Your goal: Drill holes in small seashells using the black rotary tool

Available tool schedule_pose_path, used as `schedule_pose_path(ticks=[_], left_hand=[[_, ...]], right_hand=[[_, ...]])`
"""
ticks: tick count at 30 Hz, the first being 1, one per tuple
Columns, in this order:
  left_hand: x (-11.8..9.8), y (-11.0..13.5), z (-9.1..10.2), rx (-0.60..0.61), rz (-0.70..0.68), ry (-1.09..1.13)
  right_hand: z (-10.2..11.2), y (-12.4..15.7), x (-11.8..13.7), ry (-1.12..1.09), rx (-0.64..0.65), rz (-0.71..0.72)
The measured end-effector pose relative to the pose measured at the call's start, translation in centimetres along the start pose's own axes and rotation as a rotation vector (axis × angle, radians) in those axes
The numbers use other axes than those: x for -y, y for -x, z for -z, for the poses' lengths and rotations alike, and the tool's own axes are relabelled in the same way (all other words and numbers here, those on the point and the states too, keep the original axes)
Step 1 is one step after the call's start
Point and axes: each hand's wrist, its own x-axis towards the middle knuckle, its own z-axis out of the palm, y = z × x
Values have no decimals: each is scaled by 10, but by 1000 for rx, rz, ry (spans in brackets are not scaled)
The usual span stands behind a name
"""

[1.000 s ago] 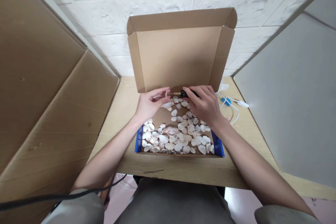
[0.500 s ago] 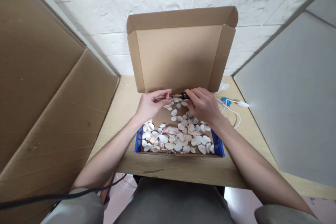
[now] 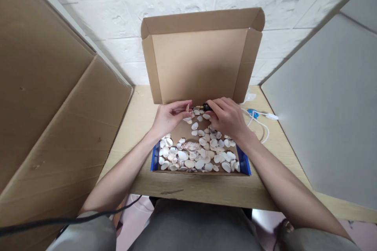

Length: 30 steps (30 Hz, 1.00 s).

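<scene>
My left hand (image 3: 167, 118) pinches a small pinkish shell (image 3: 187, 108) upright between thumb and fingers, above the far part of the open cardboard box. My right hand (image 3: 229, 117) is closed round the black body of a small drill (image 3: 200, 107), which has a brass-coloured chuck. Its thin bit points left and meets the shell, though how deep it sits I cannot tell. Below both hands, many white and cream shells (image 3: 199, 164) lie in the box (image 3: 246, 163), whose side walls are blue. A larger ridged pinkish shell (image 3: 191, 146) rests among them.
The box's brown lid (image 3: 200, 66) stands raised against the white brick wall (image 3: 118, 15). A white cable (image 3: 267, 133) and a small blue item (image 3: 253, 113) lie right of the box. Cardboard (image 3: 108, 106) borders the left side, a grey panel (image 3: 330, 106) the right.
Both hands keep the same hold on the shell and the drill. Only a slight shift of the whole view shows.
</scene>
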Motion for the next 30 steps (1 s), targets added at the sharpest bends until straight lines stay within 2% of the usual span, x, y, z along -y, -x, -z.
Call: schedule_pose_path(ticks=[8,14,19,26,30], left_hand=[[-2,0,0,-27,20,-2],[0,0,0,-22,16,-13],[-2,0,-1,-18,27,-6],[-1,0,0,-14,13,21],[0,-1,0,-20,8,13]], right_hand=[[4,-2,1,54,-167,16],[0,0,-1,-21,-16,-3],[1,0,-1,1,-116,-11],[3,-2,0,51,-176,24],[1,-1,0,20,-121,6]])
